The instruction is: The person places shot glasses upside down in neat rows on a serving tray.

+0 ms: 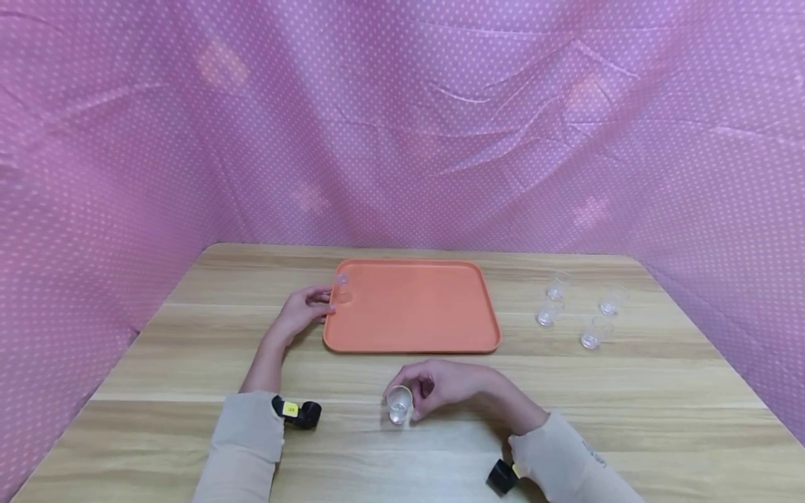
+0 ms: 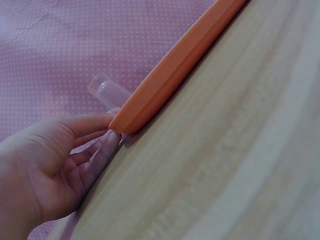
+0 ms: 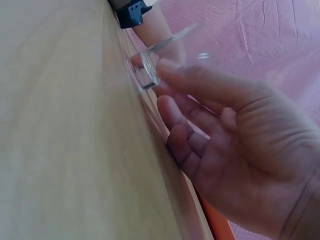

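A small clear glass [image 1: 399, 405] is pinched between the thumb and fingers of my right hand [image 1: 449, 383], in front of the tray. In the right wrist view the thumb presses the glass [image 3: 147, 75] near its thick base, close to the tabletop. My left hand [image 1: 302, 314] grips the left edge of an orange tray [image 1: 415, 307]. The left wrist view has the thumb on the tray's rim [image 2: 145, 102] and the other fingers curled beside and below it. Another clear glass [image 2: 111, 91] stands on the tray, just inside that edge.
To the right of the tray, several clear glasses [image 1: 591, 340] stand apart on the wooden table [image 1: 352, 461]. Pink dotted cloth [image 1: 402, 140] hangs behind the table and on both sides. A black wrist camera [image 1: 308, 415] is strapped over the left sleeve.
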Motion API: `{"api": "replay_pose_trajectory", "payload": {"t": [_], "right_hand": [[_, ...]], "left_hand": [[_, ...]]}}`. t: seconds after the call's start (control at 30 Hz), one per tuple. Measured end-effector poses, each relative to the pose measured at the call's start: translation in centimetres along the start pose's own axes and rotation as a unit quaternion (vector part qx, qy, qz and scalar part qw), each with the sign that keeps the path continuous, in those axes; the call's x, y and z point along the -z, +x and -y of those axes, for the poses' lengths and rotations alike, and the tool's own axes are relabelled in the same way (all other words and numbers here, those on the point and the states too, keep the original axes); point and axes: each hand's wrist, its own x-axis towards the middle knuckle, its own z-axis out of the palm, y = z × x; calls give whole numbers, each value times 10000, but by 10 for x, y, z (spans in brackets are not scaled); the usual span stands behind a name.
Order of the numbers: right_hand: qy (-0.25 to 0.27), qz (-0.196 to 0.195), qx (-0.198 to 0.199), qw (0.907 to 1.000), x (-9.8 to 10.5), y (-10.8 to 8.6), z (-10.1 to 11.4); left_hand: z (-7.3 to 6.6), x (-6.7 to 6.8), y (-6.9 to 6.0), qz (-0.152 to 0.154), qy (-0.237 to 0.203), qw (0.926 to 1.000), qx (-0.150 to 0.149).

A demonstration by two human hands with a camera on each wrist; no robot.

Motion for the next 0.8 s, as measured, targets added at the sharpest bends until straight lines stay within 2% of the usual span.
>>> {"api": "replay_pose_trajectory", "payload": {"t": [0.27, 0.6, 0.8], "right_hand": [[-91, -21, -287, 9995, -5, 1, 2], [-450, -151, -57, 9989, -8, 4, -1], [-499, -297, -141, 9982, -9, 5, 2]], "left_hand": [[0, 0, -1, 21, -83, 9999, -65], [0, 0, 0, -14, 33, 10000, -16], [1, 1, -1, 72, -152, 9994, -303]]}}
